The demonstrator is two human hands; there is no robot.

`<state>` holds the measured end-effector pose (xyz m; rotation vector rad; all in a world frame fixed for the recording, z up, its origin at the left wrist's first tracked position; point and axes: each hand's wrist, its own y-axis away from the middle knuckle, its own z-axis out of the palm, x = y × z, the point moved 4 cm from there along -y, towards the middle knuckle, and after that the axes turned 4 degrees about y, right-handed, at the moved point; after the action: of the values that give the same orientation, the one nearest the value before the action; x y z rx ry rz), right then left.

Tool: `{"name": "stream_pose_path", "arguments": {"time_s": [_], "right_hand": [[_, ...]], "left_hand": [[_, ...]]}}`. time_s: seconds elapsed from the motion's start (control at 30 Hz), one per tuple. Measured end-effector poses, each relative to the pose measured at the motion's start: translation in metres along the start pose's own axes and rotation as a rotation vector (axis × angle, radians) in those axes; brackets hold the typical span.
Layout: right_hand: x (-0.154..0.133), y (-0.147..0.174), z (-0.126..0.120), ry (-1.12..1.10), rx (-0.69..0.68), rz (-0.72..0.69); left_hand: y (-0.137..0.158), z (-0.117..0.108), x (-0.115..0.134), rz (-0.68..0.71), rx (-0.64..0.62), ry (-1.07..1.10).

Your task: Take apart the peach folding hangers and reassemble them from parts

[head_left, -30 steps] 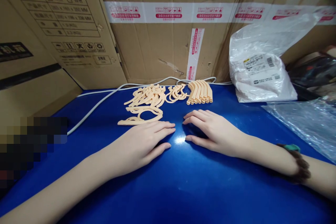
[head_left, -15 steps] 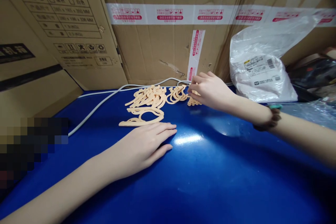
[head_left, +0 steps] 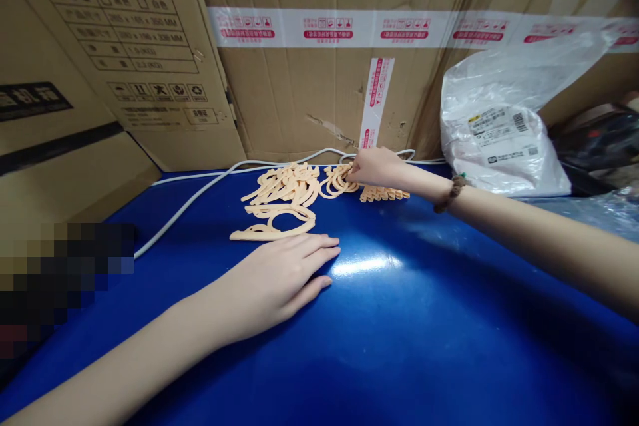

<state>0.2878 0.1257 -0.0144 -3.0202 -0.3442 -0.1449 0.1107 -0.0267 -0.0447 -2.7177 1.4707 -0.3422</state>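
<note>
My left hand (head_left: 287,266) lies flat on the blue table, fingers stretched out and holding nothing. Just beyond its fingers are two flat beige plastic pieces (head_left: 279,234), shaped like the arms of a folding hanger. Farther back rests a heap of similar beige hanger arms (head_left: 284,186). To the right of that heap are several curved beige hanger hooks (head_left: 333,183). My right hand (head_left: 374,166) reaches to the right edge of the hooks with its fingers bent together; their tips are partly hidden. Below its wrist sit small beige pieces (head_left: 384,194) in a row.
Cardboard boxes (head_left: 299,93) stand along the back and left of the blue table (head_left: 399,346). A white cable (head_left: 194,196) runs behind the beige pieces. At the back right are a white plastic bag (head_left: 504,146) with a label and clear plastic wrap (head_left: 594,213).
My right hand has moved left, from over the small pieces to the hooks, and its fingers have closed. More of the small pieces now show. My left hand stays in place.
</note>
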Motion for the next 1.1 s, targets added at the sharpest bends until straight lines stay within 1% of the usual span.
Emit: {"name": "stream_pose_path", "arguments": {"time_s": [0.2,0.3,0.37,0.47,0.53,0.6,0.7,0.77,0.8,0.9,1.1], "right_hand": [[0.008,-0.005,-0.008,-0.12,0.02,0.083],[0.015,-0.004,-0.018,-0.186,0.046,0.076],[0.019,0.003,-0.025,-0.242,0.085,0.029],[0.019,0.027,-0.033,-0.351,0.164,-0.125],[0.016,0.053,-0.032,-0.377,0.173,-0.202],[0.008,0.083,-0.025,-0.389,0.113,-0.296],[-0.003,0.127,-0.008,-0.356,-0.016,-0.313],[-0.012,0.149,0.002,-0.343,-0.064,-0.337],[-0.016,0.158,0.005,-0.344,-0.067,-0.349],[-0.025,0.172,0.01,-0.348,-0.066,-0.401],[-0.039,0.176,0.009,-0.308,-0.012,-0.512]], "left_hand": [[0.001,0.0,0.0,-0.003,0.016,0.023],[0.0,0.0,0.0,0.002,0.023,0.015],[0.0,0.0,0.0,0.002,0.02,0.007],[-0.001,0.001,-0.001,-0.002,0.013,0.003],[-0.001,0.001,-0.001,-0.008,0.019,0.016],[-0.001,0.001,0.0,-0.013,0.032,0.039],[-0.002,0.001,0.001,-0.041,0.046,0.065],[-0.002,0.0,0.002,-0.057,0.044,0.074],[-0.002,0.001,0.002,-0.057,0.039,0.078],[-0.003,0.002,0.004,-0.026,0.031,0.087],[-0.005,0.009,0.003,-0.004,0.001,0.088]]}}
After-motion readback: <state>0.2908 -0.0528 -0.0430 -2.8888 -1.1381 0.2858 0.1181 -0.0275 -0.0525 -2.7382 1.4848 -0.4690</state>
